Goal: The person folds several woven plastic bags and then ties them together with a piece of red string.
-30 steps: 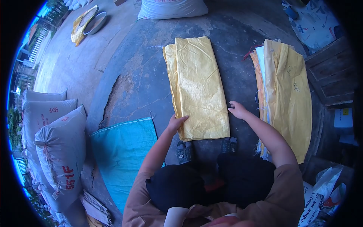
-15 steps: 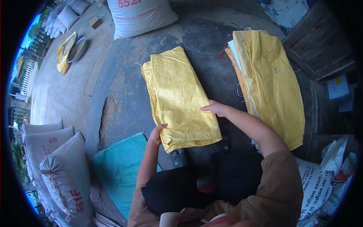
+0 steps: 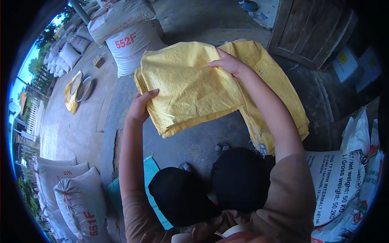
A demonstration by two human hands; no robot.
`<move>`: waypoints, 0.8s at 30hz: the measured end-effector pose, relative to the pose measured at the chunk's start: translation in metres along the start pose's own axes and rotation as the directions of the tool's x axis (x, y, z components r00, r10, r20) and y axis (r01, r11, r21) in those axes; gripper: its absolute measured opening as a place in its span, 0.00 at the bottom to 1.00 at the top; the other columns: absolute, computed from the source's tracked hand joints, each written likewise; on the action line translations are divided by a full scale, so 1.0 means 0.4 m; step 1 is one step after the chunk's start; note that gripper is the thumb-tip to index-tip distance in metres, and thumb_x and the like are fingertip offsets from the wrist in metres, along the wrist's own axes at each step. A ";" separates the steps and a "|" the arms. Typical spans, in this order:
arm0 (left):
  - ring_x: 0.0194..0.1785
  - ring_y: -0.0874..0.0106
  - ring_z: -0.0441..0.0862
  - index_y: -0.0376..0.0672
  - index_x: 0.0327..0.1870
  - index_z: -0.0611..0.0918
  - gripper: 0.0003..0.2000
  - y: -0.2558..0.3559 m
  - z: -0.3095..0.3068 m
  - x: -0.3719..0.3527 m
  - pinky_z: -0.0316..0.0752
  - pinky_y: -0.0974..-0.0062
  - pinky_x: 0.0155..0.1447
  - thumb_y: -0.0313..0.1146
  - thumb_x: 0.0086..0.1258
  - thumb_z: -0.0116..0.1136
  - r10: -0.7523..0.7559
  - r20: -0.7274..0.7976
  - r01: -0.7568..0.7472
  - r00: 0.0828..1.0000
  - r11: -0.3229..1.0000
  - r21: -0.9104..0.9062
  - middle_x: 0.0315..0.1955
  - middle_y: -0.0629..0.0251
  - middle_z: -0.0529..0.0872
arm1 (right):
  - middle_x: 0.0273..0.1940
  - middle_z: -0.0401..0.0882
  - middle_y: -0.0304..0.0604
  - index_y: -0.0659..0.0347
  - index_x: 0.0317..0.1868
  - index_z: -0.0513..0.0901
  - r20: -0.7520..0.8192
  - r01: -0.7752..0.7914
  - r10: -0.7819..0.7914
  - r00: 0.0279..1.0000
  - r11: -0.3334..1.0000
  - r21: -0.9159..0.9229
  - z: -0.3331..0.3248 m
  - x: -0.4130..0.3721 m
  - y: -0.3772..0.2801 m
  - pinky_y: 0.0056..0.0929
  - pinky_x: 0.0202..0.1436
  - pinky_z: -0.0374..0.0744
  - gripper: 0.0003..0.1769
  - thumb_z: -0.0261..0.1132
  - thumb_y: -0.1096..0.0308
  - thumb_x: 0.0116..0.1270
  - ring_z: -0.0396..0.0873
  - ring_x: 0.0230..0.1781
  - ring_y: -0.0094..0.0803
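Observation:
A folded yellow woven sack [image 3: 190,87] is lifted off the ground, held between both hands. My left hand [image 3: 142,104] grips its left edge, the thumb on top and the other fingers hidden beneath. On the upper right part of the sack, my right hand [image 3: 227,64] pinches the fabric with the thumb on top. Behind and to the right lies a pile of yellow sacks [image 3: 279,89], partly covered by the held sack and my right forearm.
Full white sacks [image 3: 131,46] stand ahead, and others [image 3: 83,198] at the lower left. A teal sack [image 3: 156,190] lies by my legs. A printed white sack [image 3: 332,182] is at the right, a wooden door [image 3: 310,30] at the upper right, a basin [image 3: 84,89] at the left.
Both hands have raised the yellow sack off the ground and moved it forward; it now overlaps the pile on the right. The camera view has tilted up.

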State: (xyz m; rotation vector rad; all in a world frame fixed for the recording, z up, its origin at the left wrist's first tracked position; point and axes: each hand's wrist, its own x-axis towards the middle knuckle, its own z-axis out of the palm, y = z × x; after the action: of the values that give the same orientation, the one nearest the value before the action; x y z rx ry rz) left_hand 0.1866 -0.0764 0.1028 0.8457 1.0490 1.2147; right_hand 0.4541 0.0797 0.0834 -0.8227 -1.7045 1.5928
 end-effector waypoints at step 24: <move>0.41 0.68 0.79 0.37 0.51 0.76 0.19 -0.327 -0.329 -0.200 0.73 0.72 0.44 0.42 0.66 0.52 -0.085 -0.260 0.267 0.962 0.488 0.831 0.41 0.57 0.81 | 0.68 0.49 0.48 0.51 0.66 0.57 -0.603 -0.575 0.024 0.797 0.334 -0.747 -0.346 -0.577 0.267 0.54 0.64 0.54 0.37 0.54 0.43 0.60 0.49 0.68 0.42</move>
State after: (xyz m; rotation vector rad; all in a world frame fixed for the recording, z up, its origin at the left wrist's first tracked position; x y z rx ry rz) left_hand 0.1007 -0.1818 -0.0469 1.3542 1.9253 0.5089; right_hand 0.7029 -0.0188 -0.0274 -2.0381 -2.0111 0.2960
